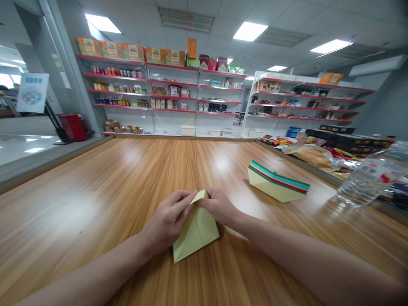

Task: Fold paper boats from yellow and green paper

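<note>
The left hand (167,219) and right hand (220,207) pinch the top of a folded yellow paper (199,231) over the wooden table (121,182); a boat-shaped paper (277,183) (striped green, blue and red) stands to the right, near a clear bottle (361,185)
</note>
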A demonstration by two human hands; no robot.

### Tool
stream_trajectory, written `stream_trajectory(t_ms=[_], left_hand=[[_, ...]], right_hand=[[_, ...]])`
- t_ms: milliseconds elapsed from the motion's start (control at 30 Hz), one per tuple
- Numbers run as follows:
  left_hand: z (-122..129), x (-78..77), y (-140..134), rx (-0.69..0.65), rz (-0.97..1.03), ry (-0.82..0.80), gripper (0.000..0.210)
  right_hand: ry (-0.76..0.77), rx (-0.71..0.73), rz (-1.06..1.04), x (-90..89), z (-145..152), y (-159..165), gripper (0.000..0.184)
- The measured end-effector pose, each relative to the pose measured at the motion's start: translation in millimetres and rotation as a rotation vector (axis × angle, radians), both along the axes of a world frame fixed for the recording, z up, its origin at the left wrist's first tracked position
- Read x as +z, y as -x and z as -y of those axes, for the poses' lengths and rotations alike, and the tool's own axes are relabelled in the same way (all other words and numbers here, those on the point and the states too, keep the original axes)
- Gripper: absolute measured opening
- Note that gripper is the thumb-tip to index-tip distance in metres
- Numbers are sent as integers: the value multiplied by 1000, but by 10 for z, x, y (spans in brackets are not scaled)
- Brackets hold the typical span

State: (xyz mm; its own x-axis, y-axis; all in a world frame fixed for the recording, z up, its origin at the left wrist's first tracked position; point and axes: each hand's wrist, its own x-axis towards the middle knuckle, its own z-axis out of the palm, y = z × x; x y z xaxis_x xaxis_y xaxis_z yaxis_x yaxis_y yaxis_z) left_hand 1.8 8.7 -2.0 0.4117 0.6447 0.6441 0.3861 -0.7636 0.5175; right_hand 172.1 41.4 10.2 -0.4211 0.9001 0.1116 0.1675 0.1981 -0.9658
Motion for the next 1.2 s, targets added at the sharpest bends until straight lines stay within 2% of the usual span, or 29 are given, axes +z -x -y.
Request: stream_trajectory(t_ms=[133, 233, 467, 633, 933, 1200], left_hand=[[8, 13, -7, 54, -62, -44, 44], [9, 9, -19, 90, -80, -65, 45], [-41, -29, 12, 218, 26, 30, 44], [-57, -28, 23, 229, 107, 108, 36], [-23, -6, 11, 208, 137, 207, 35], [3, 14, -16, 262, 153, 184, 36]], right_hand=[[-81, -46, -33, -26, 5, 25, 18], [-173, -105, -65, -39, 24, 35, 13], [-240, -117, -95, -42, 35, 36, 29], [-270, -110, -41, -36, 61, 41, 29], [-308, -129, 33, -47, 99, 32, 24], [-261, -146, -40, -67, 115, 45, 33]])
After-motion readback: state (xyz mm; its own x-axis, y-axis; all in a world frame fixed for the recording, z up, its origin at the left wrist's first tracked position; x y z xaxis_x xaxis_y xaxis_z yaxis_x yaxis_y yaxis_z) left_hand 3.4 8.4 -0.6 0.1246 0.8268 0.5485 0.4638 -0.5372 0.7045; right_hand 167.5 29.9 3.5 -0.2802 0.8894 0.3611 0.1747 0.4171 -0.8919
